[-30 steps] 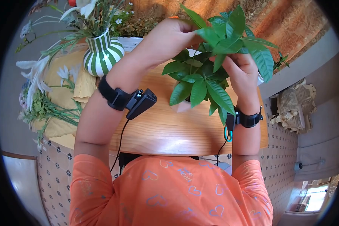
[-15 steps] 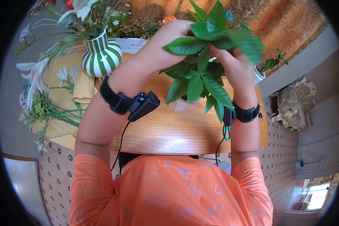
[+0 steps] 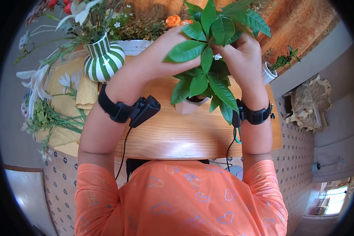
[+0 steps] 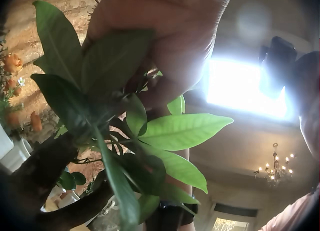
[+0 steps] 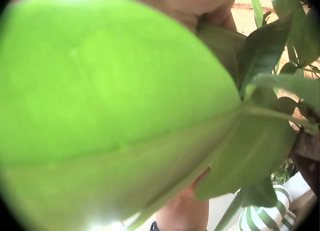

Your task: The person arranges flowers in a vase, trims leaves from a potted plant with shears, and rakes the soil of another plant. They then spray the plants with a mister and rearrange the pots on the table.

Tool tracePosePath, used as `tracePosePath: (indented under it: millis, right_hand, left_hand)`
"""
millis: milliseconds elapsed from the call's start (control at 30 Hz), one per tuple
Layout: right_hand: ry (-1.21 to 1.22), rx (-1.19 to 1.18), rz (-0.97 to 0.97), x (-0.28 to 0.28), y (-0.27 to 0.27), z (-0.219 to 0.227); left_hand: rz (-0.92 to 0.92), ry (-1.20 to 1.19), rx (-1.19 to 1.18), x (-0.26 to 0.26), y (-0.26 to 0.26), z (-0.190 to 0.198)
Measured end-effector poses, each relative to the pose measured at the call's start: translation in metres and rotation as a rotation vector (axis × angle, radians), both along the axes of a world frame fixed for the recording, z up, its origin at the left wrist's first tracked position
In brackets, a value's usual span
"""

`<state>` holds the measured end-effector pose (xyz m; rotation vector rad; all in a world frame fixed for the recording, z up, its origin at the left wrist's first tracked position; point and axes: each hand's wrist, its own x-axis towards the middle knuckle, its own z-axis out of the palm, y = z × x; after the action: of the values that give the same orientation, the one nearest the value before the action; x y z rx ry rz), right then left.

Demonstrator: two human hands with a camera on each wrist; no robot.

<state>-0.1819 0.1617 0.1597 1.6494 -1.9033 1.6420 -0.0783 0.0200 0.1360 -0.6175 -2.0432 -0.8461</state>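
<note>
A potted plant with glossy green hand-shaped leaves stands on the table in a pale faceted pot. My left hand reaches into its upper leaves from the left, fingertips hidden behind foliage in the head view. In the left wrist view, a hand bends in at the leaves around the stems. From the right, my right hand pinches the plant between thumb and fingers near the top cluster's centre. One bright leaf fills much of the right wrist view.
A green-and-white striped vase of flowers stands on the wooden table at left. Beside it, more flower stems lie on brown paper. A planter box stands behind, with a small white pot at far right.
The plant's top leaf cluster has swung left and now faces the head camera more. My right hand has moved slightly left and up with it; my left hand stays beside the cluster.
</note>
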Motion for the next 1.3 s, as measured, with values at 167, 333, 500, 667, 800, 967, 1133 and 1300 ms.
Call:
tracePosePath:
  millis: [167, 333, 500, 667, 800, 967, 1133, 1300]
  right_hand:
    - [0.181, 0.048, 0.133, -0.002, 0.000, 0.007]
    - [0.017, -0.056, -0.022, -0.008, 0.006, 0.005]
    - [-0.004, 0.071, -0.070, -0.011, 0.007, 0.007]
    - [-0.090, 0.088, -0.047, -0.010, 0.006, 0.002]
    - [0.241, -0.112, 0.061, -0.017, 0.005, 0.000]
    - [0.714, -0.144, 0.094, -0.045, 0.006, -0.002]
    - [0.300, -0.174, 0.446, -0.024, -0.001, 0.002]
    - [0.322, -0.019, 0.332, -0.021, -0.004, 0.014]
  left_hand:
    - [-0.063, -0.271, 0.469, 0.002, 0.005, -0.006]
    - [0.156, -0.384, 0.691, 0.003, 0.003, -0.004]
    - [-0.061, -0.420, 0.720, 0.010, 0.004, -0.006]
    - [-0.264, -0.266, 0.642, 0.009, -0.005, -0.010]
    - [0.115, -0.398, 0.471, 0.012, -0.003, -0.006]
    - [0.008, -0.417, 0.545, 0.010, 0.006, -0.001]
    - [0.226, -0.111, 0.028, 0.004, -0.006, -0.010]
    - [0.103, -0.073, 0.162, 0.004, -0.002, -0.012]
